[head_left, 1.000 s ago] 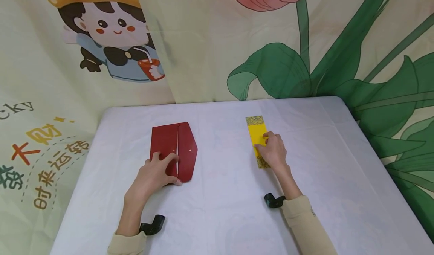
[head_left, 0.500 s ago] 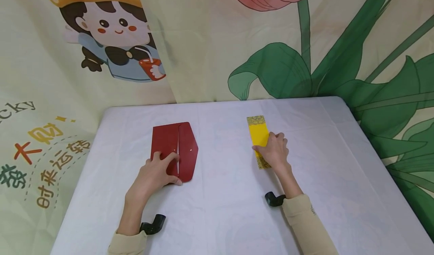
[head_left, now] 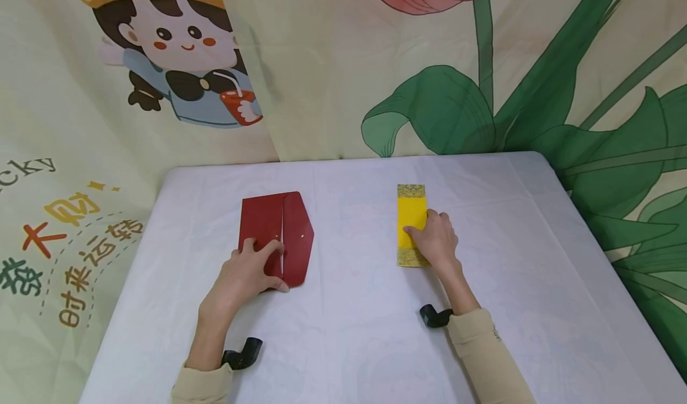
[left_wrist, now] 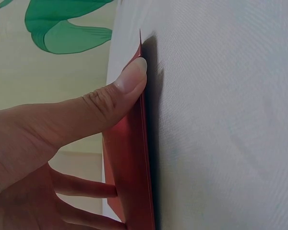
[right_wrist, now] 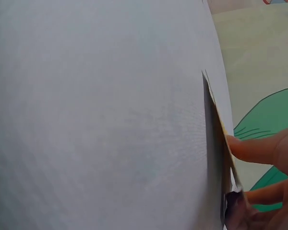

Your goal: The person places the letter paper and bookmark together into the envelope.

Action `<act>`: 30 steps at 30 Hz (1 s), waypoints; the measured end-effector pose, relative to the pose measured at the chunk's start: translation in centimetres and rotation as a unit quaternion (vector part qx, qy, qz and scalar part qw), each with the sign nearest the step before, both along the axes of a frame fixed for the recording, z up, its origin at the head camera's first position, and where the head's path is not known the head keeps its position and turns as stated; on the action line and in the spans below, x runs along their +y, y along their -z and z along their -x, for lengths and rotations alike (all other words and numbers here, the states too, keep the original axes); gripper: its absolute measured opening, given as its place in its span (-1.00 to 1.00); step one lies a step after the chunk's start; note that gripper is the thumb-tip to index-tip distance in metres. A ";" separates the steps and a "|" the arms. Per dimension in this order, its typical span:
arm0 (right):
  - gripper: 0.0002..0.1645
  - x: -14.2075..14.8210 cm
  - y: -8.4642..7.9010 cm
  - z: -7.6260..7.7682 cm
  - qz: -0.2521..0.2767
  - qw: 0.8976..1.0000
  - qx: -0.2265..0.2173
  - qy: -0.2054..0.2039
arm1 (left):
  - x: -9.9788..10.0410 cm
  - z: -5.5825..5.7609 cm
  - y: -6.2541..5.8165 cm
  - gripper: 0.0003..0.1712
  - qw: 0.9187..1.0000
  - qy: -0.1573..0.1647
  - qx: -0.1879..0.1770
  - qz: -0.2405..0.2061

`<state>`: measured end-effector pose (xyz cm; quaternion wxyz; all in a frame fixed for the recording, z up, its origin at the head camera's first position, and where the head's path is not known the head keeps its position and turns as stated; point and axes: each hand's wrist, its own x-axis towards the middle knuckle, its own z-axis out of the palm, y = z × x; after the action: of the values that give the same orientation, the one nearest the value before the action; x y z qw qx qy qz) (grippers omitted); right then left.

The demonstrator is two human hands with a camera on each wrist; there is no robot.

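A red paper envelope with its flap at the right lies on the white table, left of centre. My left hand rests on its lower part, fingertips on the face and thumb near the lower edge. In the left wrist view the thumb touches the envelope's edge. Right of centre is a yellow paper strip with speckled bands at both ends. My right hand holds its right side, thumb on the face. The right wrist view shows the strip's thin edge slightly tilted off the cloth.
White cloth covers the table. A printed curtain hangs just behind its far edge. Black wrist cameras sit beside both sleeves, low over the cloth.
The yellow strip has turned from a slant to nearly straight up and down, shifting slightly right, with my right hand on it. My left hand and the envelope stay in place.
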<state>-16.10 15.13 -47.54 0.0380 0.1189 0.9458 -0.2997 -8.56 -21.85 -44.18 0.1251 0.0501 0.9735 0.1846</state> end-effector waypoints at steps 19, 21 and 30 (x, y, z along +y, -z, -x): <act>-0.43 -0.4 -0.4 0.5 0.219 0.975 -0.028 0.034 | 0.0 0.2 0.1 -0.17 1.000 -0.002 0.000 0.000; -0.45 -0.5 -0.3 0.4 0.236 0.971 -0.022 0.034 | 0.0 0.2 0.1 -0.17 1.000 -0.002 0.000 0.000; -0.51 -1.4 -0.1 0.2 0.256 0.966 -0.003 0.011 | 0.0 0.2 0.0 -0.18 1.000 -0.002 -0.001 -0.001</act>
<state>-16.33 13.76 -47.48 0.0672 0.1163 0.8359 -0.5323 -8.73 -21.81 -44.17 0.1257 0.0478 0.9733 0.1860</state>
